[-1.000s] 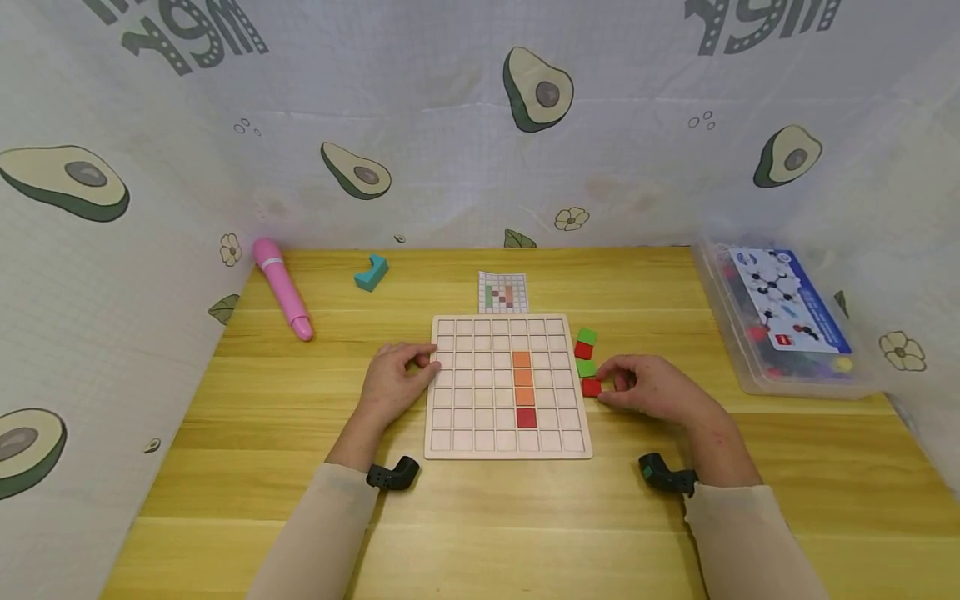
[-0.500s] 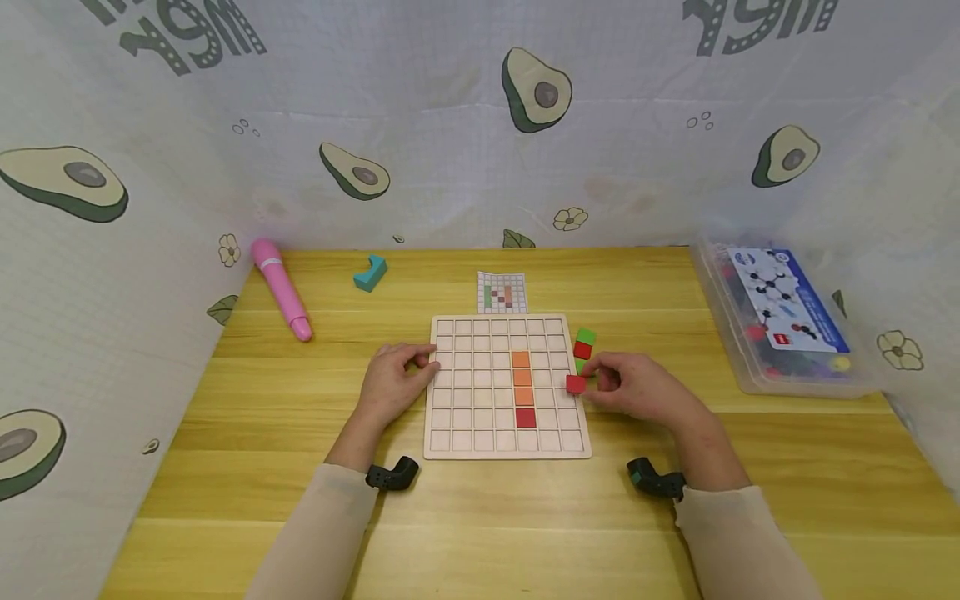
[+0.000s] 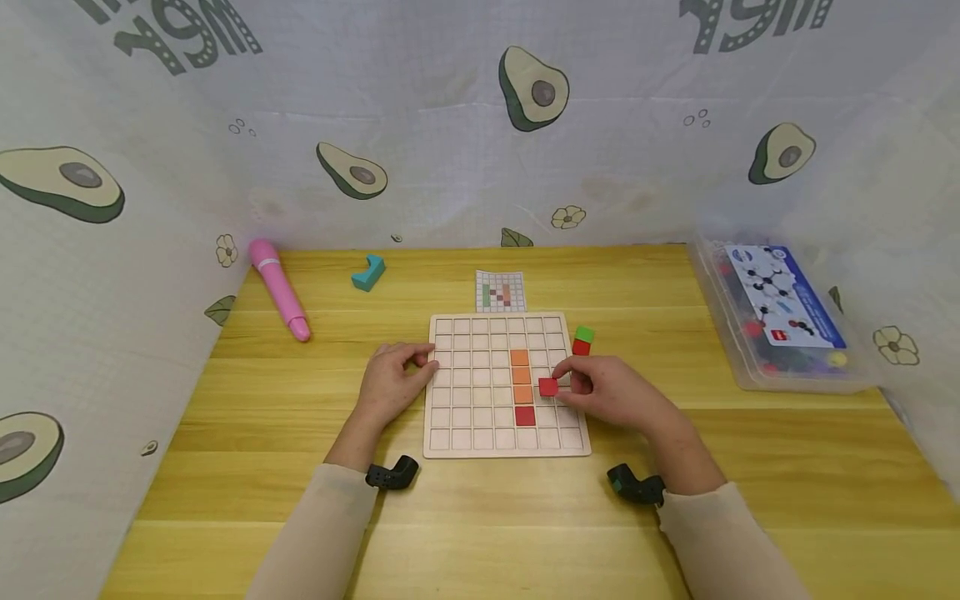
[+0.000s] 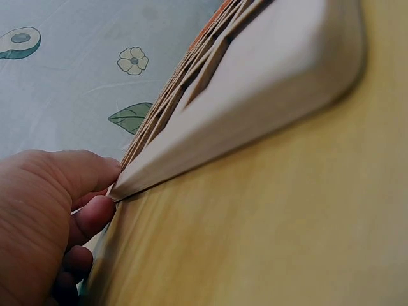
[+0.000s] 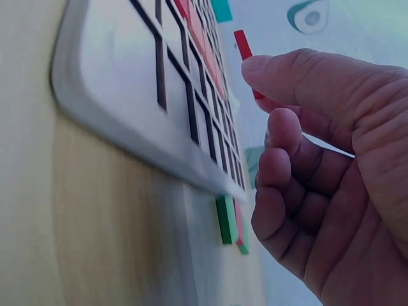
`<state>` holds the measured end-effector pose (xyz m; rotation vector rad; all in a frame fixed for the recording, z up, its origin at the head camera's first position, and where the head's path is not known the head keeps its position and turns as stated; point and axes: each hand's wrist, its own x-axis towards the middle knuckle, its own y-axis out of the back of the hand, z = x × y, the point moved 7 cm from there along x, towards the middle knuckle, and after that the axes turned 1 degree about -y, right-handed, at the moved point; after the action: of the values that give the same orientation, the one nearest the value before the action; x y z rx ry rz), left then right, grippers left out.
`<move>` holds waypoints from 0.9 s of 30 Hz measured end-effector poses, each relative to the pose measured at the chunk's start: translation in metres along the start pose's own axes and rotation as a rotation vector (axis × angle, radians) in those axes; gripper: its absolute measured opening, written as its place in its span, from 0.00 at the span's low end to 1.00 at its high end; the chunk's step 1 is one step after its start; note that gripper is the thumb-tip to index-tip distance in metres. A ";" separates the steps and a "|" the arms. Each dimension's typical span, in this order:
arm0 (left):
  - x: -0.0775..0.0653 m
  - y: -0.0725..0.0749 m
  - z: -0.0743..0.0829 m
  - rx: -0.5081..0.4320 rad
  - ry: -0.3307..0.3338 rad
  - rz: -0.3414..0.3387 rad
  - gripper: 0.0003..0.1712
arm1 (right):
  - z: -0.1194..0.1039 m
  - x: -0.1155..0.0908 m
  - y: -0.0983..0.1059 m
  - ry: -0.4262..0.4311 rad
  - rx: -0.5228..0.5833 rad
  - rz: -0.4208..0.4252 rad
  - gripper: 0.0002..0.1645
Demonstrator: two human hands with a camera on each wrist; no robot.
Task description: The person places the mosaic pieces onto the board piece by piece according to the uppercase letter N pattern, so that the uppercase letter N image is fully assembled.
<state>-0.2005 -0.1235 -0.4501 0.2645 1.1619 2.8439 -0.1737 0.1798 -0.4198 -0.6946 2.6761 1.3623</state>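
Note:
A pale wooden grid board [image 3: 457, 447] lies on the table. Three orange tiles [image 3: 521, 375] and a red tile [image 3: 525, 416] below them sit in one of its columns. My right hand [image 3: 615, 392] pinches another red tile [image 3: 548, 387] between thumb and index finger, over the board's right part; in the right wrist view this red tile [image 5: 240, 42] is raised above the grid. At the left edge, my left hand [image 3: 392, 383] holds the board's rim with thumb and index finger, its other fingers curled under, as the left wrist view shows.
By the board's right edge lie a green tile [image 3: 585, 334] and a red tile [image 3: 581, 347], with another green tile [image 5: 225, 220] beside them. A printed pattern card [image 3: 500, 292] is behind the board. Around the back are a pink microphone-shaped object [image 3: 279, 287], a teal block [image 3: 368, 273] and a clear case [image 3: 795, 379].
My right hand has lifted the red tile from beside the board and carried it left over the grid. My left hand has stayed at the board's left edge.

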 end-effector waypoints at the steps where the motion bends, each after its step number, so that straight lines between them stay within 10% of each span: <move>1: 0.000 0.000 0.000 -0.001 -0.001 0.000 0.17 | -0.002 0.001 -0.002 0.006 -0.007 -0.003 0.13; 27: 0.001 -0.001 -0.002 -0.014 -0.004 0.008 0.17 | -0.052 0.023 -0.035 0.132 -0.150 -0.019 0.11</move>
<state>-0.2023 -0.1246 -0.4520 0.2752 1.1427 2.8556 -0.1726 0.1133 -0.4206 -0.8511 2.6773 1.5783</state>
